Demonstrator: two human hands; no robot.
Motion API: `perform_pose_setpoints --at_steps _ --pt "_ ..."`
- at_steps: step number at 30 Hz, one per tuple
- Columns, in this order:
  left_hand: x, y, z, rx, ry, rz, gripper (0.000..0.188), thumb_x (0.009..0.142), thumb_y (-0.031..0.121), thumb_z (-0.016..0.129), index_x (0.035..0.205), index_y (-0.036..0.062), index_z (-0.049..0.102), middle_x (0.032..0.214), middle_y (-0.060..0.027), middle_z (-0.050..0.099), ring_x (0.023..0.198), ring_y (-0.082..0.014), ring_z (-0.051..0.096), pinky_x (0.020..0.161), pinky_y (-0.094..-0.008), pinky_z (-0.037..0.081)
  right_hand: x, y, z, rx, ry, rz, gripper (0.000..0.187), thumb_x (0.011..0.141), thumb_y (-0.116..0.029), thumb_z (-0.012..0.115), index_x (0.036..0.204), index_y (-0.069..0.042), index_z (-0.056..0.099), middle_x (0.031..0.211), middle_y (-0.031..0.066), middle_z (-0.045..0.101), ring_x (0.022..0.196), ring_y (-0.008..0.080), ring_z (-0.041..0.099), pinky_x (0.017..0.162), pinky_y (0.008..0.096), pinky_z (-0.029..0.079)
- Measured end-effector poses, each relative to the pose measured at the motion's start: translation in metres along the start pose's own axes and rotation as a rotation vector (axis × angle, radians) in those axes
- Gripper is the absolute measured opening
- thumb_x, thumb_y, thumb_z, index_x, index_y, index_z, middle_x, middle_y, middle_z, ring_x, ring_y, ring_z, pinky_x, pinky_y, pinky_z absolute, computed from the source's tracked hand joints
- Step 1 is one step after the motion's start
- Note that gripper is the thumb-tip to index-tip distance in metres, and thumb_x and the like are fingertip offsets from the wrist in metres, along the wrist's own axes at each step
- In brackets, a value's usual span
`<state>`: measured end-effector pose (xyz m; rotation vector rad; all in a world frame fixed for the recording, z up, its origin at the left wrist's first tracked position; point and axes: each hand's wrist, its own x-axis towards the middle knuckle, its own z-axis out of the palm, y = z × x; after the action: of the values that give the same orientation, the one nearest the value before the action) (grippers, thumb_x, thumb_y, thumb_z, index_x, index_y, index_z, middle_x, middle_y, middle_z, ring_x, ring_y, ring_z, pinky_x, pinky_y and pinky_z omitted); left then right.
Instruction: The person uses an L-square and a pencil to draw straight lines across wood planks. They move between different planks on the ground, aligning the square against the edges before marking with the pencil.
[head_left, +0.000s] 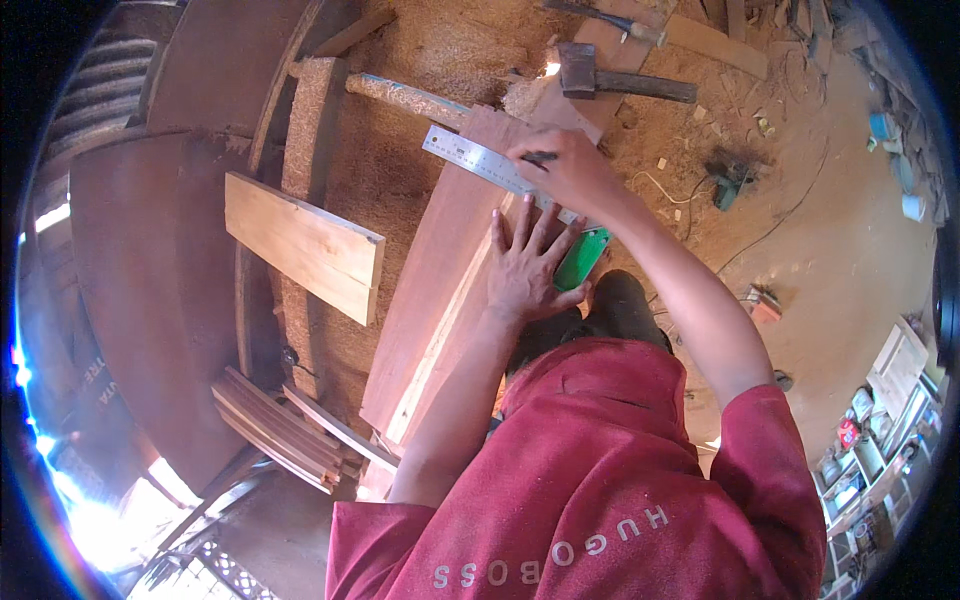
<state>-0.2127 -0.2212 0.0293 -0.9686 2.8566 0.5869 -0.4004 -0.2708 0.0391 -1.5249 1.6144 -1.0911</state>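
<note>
The person's left hand [530, 268] is fanned wide, palm down, closed on nothing, touching the near edge of a square's steel blade [463, 152]; its green handle [582, 262] sits by the thumb. The right hand [572, 172] pinches a dark marking tool [540, 157] over the blade. The square crosses the far part of a long reddish-brown board [432, 285], near a hammer [578, 72].

Harsh white glare burns out the near left edge of my view, trailing blue haze and a rainbow flare, while softer light covers my red shirt [600, 440]. My left fingers [525, 222] look fairly sharp; toward the black circular rim, straight edges bend and the near right clutter [868, 458] softens.
</note>
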Motion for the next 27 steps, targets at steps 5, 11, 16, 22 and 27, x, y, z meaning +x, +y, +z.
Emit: perform_pose_setpoints --at_steps 5,11,16,22,27 --pt "0.000 -0.002 0.000 -0.004 0.015 0.017 0.095 0.076 0.071 0.066 0.158 0.0354 0.036 0.167 -0.0052 0.028 0.157 -0.0384 0.012 0.121 -0.0694 -0.003 -0.051 -0.008 -0.044 -0.002 -0.050 0.056 0.017 0.087 -0.012 0.073 0.099 0.000 0.074 0.092 0.0160 0.072 0.087 0.0315 0.071 0.079 0.0371 0.055" --pt "0.000 -0.001 -0.004 -0.016 0.030 0.020 0.097 0.073 0.069 0.071 0.157 0.0350 0.038 0.168 -0.0050 0.027 0.157 -0.0386 0.013 0.121 -0.0700 0.001 -0.072 -0.024 -0.082 -0.115 -0.192 0.162 0.016 0.086 -0.011 0.073 0.097 0.001 0.074 0.094 0.0171 0.072 0.088 0.0331 0.071 0.078 0.0384 0.055" --pt "0.000 -0.004 -0.006 -0.031 0.002 0.012 0.097 0.074 0.068 0.070 0.159 0.0359 0.035 0.168 -0.0040 0.026 0.157 -0.0360 0.012 0.121 -0.0704 0.001 -0.039 -0.028 -0.074 -0.273 -0.340 0.152 0.013 0.084 -0.011 0.071 0.090 0.000 0.072 0.087 0.0186 0.070 0.083 0.0333 0.071 0.075 0.0416 0.055" --pt "-0.001 -0.007 -0.004 -0.068 -0.019 -0.002 0.101 0.072 0.068 0.071 0.159 0.0356 0.033 0.169 -0.0024 0.025 0.158 -0.0350 0.011 0.121 -0.0710 -0.001 0.021 -0.024 -0.040 -0.331 -0.462 0.034 0.023 0.084 -0.022 0.069 0.082 0.001 0.067 0.078 0.0230 0.066 0.076 0.0376 0.068 0.067 0.0468 0.050" --pt "-0.001 -0.009 -0.004 -0.092 -0.027 0.026 0.098 0.074 0.070 0.068 0.159 0.0359 0.034 0.170 -0.0027 0.022 0.157 -0.0365 0.011 0.120 -0.0719 -0.001 0.091 -0.017 0.011 -0.213 -0.311 -0.229 0.029 0.084 -0.025 0.069 0.078 0.003 0.065 0.073 0.0247 0.063 0.067 0.0421 0.063 0.062 0.0476 0.047"
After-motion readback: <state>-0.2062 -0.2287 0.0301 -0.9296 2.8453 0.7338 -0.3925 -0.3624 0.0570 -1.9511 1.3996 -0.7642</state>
